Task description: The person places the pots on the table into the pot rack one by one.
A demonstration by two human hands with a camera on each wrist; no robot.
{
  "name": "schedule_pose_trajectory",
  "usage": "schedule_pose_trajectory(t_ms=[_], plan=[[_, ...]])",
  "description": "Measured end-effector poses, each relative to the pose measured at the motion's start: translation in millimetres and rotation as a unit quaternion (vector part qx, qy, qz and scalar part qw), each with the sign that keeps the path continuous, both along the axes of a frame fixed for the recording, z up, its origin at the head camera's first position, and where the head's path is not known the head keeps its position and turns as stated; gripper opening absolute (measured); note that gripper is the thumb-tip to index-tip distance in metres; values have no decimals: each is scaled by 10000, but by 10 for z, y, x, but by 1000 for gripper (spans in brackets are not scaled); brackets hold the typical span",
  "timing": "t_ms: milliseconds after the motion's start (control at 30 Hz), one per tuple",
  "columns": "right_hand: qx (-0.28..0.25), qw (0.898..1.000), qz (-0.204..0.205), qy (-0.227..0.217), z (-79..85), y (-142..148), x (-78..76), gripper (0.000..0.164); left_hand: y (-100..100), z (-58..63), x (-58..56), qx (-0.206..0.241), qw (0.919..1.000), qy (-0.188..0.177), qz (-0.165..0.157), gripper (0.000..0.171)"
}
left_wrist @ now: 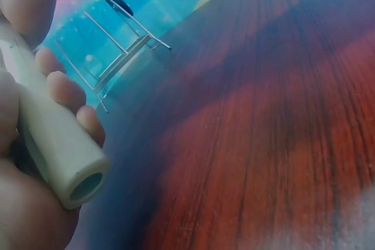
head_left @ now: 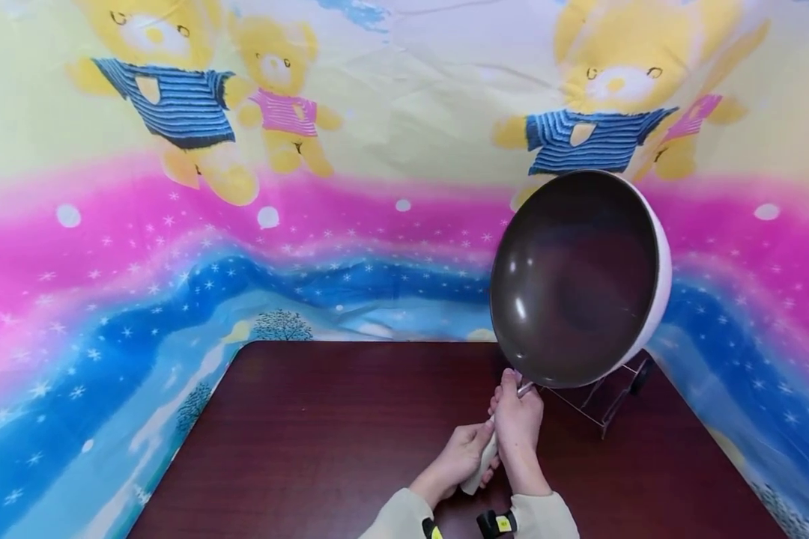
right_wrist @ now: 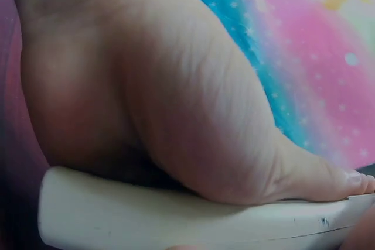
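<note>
A deep wok [head_left: 573, 277] with a dark inside and a white outside is held up, its mouth tilted toward the head camera. My right hand [head_left: 517, 423] grips the cream handle [right_wrist: 146, 215] close to the pan. Lower down, my left hand [head_left: 461, 453] holds the same handle near its end. In the left wrist view the hollow handle end [left_wrist: 88, 185] sticks out past the curled fingers [left_wrist: 65, 91]. The right wrist view shows mostly the heel of the right hand [right_wrist: 176, 98] lying along the handle.
Behind and below the wok, a thin metal wire rack [head_left: 603, 404] with a black end piece stands at the table's right side. The dark red wooden table [head_left: 323, 427] meets a cloth backdrop [head_left: 391, 232] printed with bears.
</note>
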State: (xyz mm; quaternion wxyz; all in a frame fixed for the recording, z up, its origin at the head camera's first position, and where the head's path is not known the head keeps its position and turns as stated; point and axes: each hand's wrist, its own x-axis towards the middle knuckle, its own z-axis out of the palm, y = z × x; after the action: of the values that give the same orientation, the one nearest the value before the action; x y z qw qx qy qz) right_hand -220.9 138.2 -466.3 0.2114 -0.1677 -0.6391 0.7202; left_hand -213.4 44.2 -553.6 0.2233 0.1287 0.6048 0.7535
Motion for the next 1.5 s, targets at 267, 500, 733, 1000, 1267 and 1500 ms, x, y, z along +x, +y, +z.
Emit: schedule_pose_trajectory(t_ms=[267,500,733,1000,1267,1500], plan=[[113,9985,-532,-65,51,83,61,37,158,9,-24,-42,9991,90,423,56],[-186,9970,-756,-45,84,138,97,30,185,73,-24,-134,9986,403,306,56],[-178,9959,-885,-56,83,193,95,22,217,85,-78,-188,9974,686,-74,60],[349,9930,-1107,-205,110,256,99,11,306,99,-126,-680,9885,1337,-190,68],[785,9890,-1193,-388,161,297,75,15,355,187,-176,-492,9923,1029,-478,70],[1147,9838,-1240,-599,190,313,74,30,363,236,-219,-190,9932,600,-975,70]])
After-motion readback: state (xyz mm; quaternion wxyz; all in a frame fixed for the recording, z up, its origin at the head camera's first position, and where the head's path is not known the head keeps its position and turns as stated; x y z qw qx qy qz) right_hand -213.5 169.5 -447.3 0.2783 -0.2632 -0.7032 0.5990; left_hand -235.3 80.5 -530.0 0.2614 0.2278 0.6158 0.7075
